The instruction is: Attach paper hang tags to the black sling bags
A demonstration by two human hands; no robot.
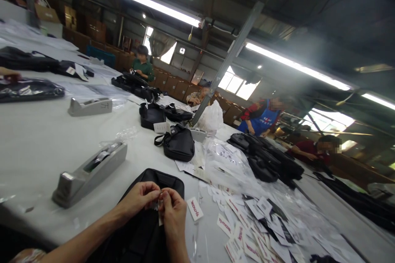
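A black bag lies at the near edge of the table, under both my hands. My left hand is closed in a pinch above it, fingertips meeting those of the other hand. Between the thumb and fingers of my right hand a small pale tag shows, partly hidden by the fingers. What the left fingertips pinch is too small to make out. Just right of the bag lies a white price tag with red print.
Grey tape dispensers stand on the white table to the left. Many loose tags are scattered at the right. Black bags and a plastic bag lie further back. Several people work around, one in a blue apron.
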